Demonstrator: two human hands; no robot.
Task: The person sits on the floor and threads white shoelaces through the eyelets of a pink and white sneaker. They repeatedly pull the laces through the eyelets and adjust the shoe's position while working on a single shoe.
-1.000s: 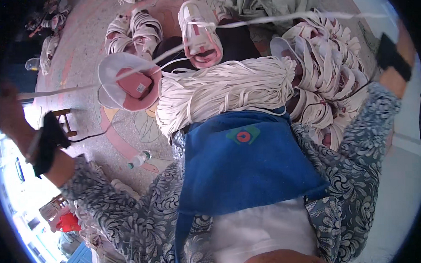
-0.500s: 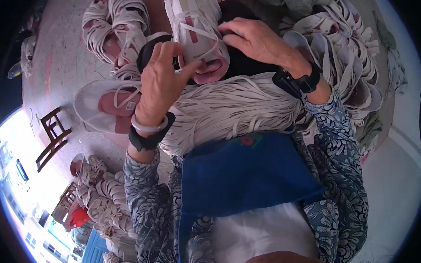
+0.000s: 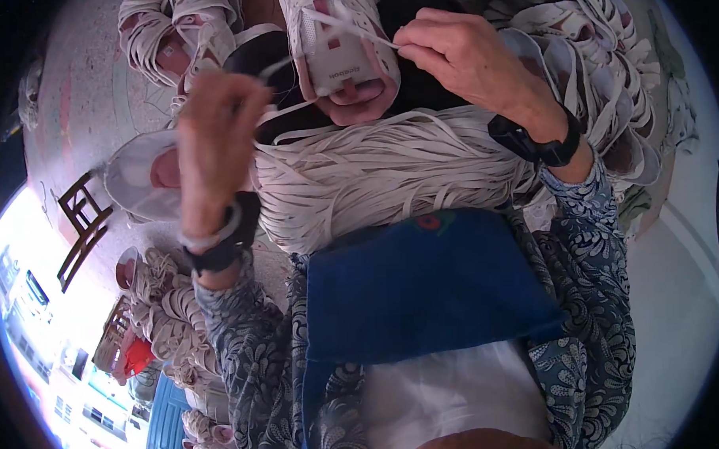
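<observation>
A white sneaker with pink lining (image 3: 345, 71) sits between my dark-clad legs, its opening towards me and its tongue showing. My right hand (image 3: 477, 66), thumb and fingertips pinched together, holds a white shoelace (image 3: 361, 32) stretched from the sneaker's eyelets. Left of the shoe, my left hand (image 3: 214, 142) is blurred by motion, its fingers closed. Lace also runs from the shoe's collar to that hand, drawn taut. A thick bundle of loose white laces (image 3: 389, 168) lies across my lap, just below the sneaker.
Another white shoe (image 3: 140, 177) lies beside my left forearm. Stacked shoes (image 3: 183, 41) stand at the far left, with more piled at the right (image 3: 608, 81) and lower left (image 3: 176, 310). A small wooden chair (image 3: 82, 226) is on the left. My blue apron (image 3: 425, 293) covers my lap.
Both hands have moved apart from the shoe's opening, the left one outward to the left. The right fingers now pinch a lace, and lace is pulled out tight on both sides.
</observation>
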